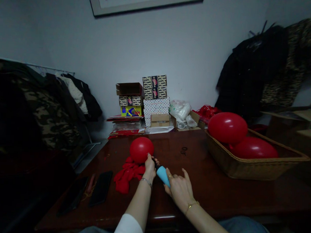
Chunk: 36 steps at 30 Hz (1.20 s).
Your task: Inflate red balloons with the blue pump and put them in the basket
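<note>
My left hand [150,167] is closed around the neck of a small, part-inflated red balloon [141,149] where it meets the black tip of a light blue hand pump [163,175]. My right hand [178,188] grips the pump's blue body from the right, some fingers stretched out. Under the balloon lies a pile of flat red balloons [126,175] on the dark wooden table [214,187].
A wicker basket [251,165] at the right holds two inflated red balloons [227,127]. Stacked boxes [148,100] and plastic bags [180,110] stand against the wall. Two dark phones [100,188] and a red pen lie at the left. Coats hang on both sides.
</note>
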Tool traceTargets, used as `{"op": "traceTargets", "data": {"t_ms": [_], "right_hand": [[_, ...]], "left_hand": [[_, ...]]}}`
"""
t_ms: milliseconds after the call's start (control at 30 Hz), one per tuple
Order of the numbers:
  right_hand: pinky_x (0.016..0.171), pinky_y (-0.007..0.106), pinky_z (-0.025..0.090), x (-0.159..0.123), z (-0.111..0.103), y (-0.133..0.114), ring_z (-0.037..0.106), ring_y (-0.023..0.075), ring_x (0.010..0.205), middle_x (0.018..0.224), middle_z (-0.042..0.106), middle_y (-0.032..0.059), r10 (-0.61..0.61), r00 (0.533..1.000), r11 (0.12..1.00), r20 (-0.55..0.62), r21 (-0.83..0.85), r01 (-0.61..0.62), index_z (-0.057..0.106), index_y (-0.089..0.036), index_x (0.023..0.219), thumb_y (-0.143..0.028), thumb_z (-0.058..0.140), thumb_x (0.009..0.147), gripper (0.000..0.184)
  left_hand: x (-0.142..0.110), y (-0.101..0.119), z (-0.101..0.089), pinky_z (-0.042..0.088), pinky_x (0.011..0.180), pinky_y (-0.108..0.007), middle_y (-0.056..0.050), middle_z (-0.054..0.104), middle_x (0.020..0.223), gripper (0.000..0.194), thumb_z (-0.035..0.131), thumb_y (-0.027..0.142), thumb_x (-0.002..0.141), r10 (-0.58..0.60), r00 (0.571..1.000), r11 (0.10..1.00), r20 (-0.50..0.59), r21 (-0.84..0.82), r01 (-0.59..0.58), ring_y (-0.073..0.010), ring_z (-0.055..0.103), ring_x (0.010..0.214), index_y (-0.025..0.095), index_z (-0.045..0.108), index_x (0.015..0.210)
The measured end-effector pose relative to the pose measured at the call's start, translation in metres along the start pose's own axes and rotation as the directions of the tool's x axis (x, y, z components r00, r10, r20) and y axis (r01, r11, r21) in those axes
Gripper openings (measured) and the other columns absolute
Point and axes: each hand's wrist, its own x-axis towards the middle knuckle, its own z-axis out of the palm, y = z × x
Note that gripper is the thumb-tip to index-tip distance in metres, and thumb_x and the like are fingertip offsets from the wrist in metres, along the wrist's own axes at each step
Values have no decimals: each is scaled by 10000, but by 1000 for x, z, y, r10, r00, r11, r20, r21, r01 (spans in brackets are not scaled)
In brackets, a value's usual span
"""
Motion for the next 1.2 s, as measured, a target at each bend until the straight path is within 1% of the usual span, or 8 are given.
{"op": "traceTargets", "data": {"t_ms": [233, 367, 500, 633, 800, 967, 1100, 1200], "right_hand": [[1008, 405, 163, -19, 2, 7, 614, 163, 720, 789, 662, 34, -30, 999, 999, -28, 32, 31, 444, -201, 1301, -339, 496, 816, 507], [1012, 405, 165, -42, 4, 20, 610, 152, 727, 782, 657, 11, -39, 998, 995, -58, 85, 44, 425, -224, 1312, -318, 499, 817, 509], [1022, 418, 155, -64, 9, 34, 605, 144, 725, 799, 658, -5, -64, 993, 990, -99, 122, 76, 405, -243, 1322, -308, 499, 819, 516], [1025, 416, 149, -73, 9, 38, 608, 142, 715, 800, 665, -9, -59, 993, 987, -99, 146, 73, 430, -249, 1303, -289, 512, 804, 508], [1008, 404, 176, -61, 3, 31, 611, 145, 701, 768, 666, -5, -37, 997, 992, -63, 122, 44, 447, -239, 1295, -300, 499, 808, 493], [1002, 398, 169, -35, -1, 18, 613, 152, 718, 778, 666, 14, -24, 999, 994, -26, 104, 27, 460, -210, 1287, -320, 498, 811, 490], [993, 393, 171, -13, 1, 8, 618, 162, 704, 782, 672, 34, -13, 1000, 997, -2, 70, 13, 467, -186, 1284, -343, 504, 805, 505], [996, 396, 166, -6, 4, 4, 621, 167, 706, 796, 676, 45, -3, 1000, 999, -5, 52, 3, 471, -188, 1280, -361, 504, 807, 505]], "left_hand": [[6, 5, -5, 276, 354, -174, 62, 385, 452, 364, 436, 518, 849, 27, 999, 1000, -39, -8, -28, -66, 359, 329, 196, 387, 687], [17, 14, -13, 273, 348, -176, 65, 377, 457, 382, 477, 544, 817, 62, 998, 998, -27, -25, -63, -70, 366, 331, 196, 387, 685], [23, 21, -18, 266, 348, -170, 62, 380, 456, 380, 464, 538, 826, 66, 998, 997, -8, -33, -66, -67, 366, 329, 194, 393, 681], [23, 22, -17, 258, 349, -164, 61, 379, 453, 368, 447, 521, 841, 44, 999, 998, 2, -37, -44, -65, 362, 329, 192, 399, 684], [14, 19, -9, 256, 352, -166, 61, 377, 455, 343, 430, 490, 860, 41, 999, 999, 20, -33, -41, -67, 357, 328, 195, 391, 691], [4, 11, -5, 265, 362, -173, 61, 383, 454, 324, 424, 471, 870, 39, 999, 999, 14, 12, -39, -69, 359, 334, 196, 383, 704], [0, 2, -4, 291, 376, -183, 54, 402, 458, 317, 446, 461, 862, 8, 1000, 1000, 30, 16, -8, -72, 371, 342, 193, 391, 702], [-1, 0, -3, 301, 381, -189, 50, 403, 449, 306, 446, 441, 865, -14, 998, 1000, 57, 20, 13, -77, 380, 347, 191, 396, 695]]}}
